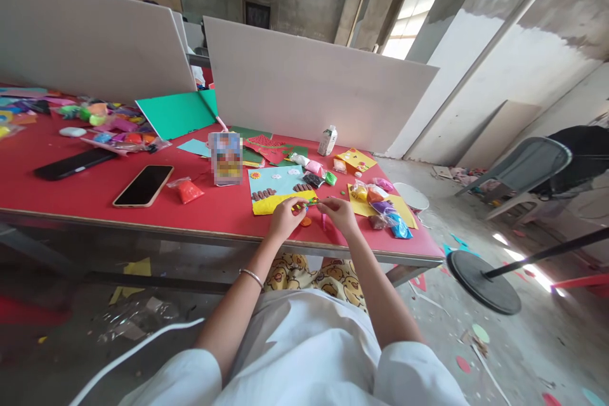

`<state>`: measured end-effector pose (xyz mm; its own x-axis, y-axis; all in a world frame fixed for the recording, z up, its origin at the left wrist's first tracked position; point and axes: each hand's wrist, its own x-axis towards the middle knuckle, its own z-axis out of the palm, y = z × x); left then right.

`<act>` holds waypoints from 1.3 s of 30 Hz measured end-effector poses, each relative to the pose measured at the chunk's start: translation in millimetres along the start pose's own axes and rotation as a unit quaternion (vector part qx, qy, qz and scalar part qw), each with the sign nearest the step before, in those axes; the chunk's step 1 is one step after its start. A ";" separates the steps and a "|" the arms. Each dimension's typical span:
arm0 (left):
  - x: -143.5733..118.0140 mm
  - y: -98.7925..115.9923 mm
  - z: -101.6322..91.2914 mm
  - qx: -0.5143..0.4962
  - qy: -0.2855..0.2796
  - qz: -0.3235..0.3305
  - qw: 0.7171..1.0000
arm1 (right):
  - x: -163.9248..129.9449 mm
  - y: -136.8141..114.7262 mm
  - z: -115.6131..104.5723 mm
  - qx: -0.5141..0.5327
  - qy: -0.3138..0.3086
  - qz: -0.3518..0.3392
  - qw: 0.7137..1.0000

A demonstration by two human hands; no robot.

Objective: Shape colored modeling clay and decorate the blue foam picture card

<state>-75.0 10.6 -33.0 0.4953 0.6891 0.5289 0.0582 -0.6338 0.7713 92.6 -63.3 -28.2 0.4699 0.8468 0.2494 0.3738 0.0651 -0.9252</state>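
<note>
Both hands meet over the near edge of the red table (228, 219), pinching a small multicoloured clay piece (310, 202) between them. My left hand (285, 219) grips its left end, and my right hand (339, 212) has its fingertips closed at the right end. Just behind the left hand lies a light blue picture card (280, 177) with a sun, clouds, brown clay shapes and a yellow lower strip. An orange clay disc (305, 221) rests below the piece. A thin pink strip (324, 222) stands out beside the right hand; what it belongs to is unclear.
To the right, several bags of coloured clay (384, 206) lie on yellow paper. A small carton (328, 141) stands behind, before a white partition board (304, 82). Leftward are a phone (143, 186), a red clay bag (188, 190), a black case (75, 163) and green card (176, 114).
</note>
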 end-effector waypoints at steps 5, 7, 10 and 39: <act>2.4 -2.4 -1.0 -0.070 0.011 -0.030 0.997 | -9.2 -4.6 33.6 0.223 -0.019 0.035 0.974; 2.7 -3.5 -1.0 -0.077 0.009 -0.038 0.996 | -11.2 -2.9 37.0 0.233 -0.012 0.032 0.972; 2.3 -4.7 -0.4 -0.084 0.004 -0.045 0.995 | -12.6 -0.9 36.0 0.215 0.002 0.017 0.977; 3.8 -5.4 -0.6 -0.112 0.050 -0.074 0.990 | -17.7 -3.4 35.1 0.172 0.069 -0.016 0.983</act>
<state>-74.0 16.9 -35.0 0.4067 0.8071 0.4279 -0.0746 -0.4375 0.8961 54.9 -60.0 -39.6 0.5743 0.7639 0.2944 0.1088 0.2853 -0.9523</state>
